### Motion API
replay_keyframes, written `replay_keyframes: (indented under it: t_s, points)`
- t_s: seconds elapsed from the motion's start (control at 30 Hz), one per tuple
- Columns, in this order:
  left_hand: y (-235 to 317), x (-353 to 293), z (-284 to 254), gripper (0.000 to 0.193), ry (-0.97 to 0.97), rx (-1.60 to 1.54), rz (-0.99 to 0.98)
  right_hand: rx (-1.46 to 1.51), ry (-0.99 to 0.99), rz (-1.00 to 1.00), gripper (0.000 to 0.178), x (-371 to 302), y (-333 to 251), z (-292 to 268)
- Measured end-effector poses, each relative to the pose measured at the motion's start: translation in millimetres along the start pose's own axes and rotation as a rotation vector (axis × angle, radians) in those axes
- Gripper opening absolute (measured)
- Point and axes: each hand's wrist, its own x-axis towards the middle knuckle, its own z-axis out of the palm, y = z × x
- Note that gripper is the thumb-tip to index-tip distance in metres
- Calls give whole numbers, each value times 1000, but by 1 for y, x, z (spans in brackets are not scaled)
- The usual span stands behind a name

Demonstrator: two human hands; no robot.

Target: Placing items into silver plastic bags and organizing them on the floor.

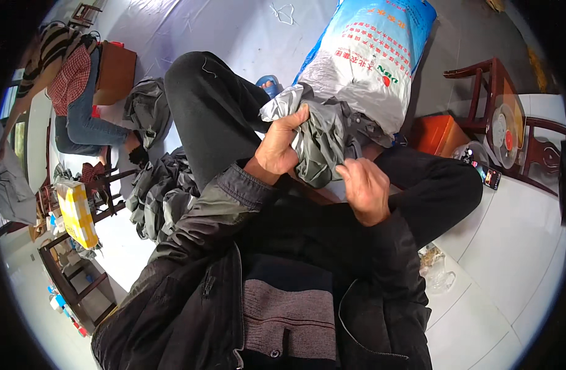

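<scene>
A bunched piece of shiny grey fabric (pixel 323 139), paler silver on one side, is held up in front of my lap. My left hand (pixel 278 147) grips its left side, the thumb pressed on top of the folds. At the fabric's lower right edge, my right hand (pixel 365 189) is closed with the fingers curled, and thumb and forefinger pinch the edge. Whether a smaller thing sits between those fingertips is too small to tell. Beyond the fabric lies a big filled white and blue sack (pixel 369 68), touching its far side.
Heaps of similar grey fabric (pixel 162 194) lie left of my bent knee (pixel 202 92). Another person (pixel 76 92) sits at the far left, near a brown box (pixel 116 74). At right are an orange box (pixel 440 134), wooden chairs (pixel 489 92) and a phone (pixel 491 179).
</scene>
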Motion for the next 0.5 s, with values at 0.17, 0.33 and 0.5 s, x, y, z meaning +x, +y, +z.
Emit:
replay_keyframes:
  t_s: [0.17,0.33,0.5]
  points:
    - [0,-2,1,33,-83,-44,-1,281,-25,220,13,-2,-7,2]
    - [-3,-5,5,34,-194,53,6,356,80,417,20,21,2,-9]
    - [-5,-12,9,37,-205,195,90,493,-101,495,44,33,22,0]
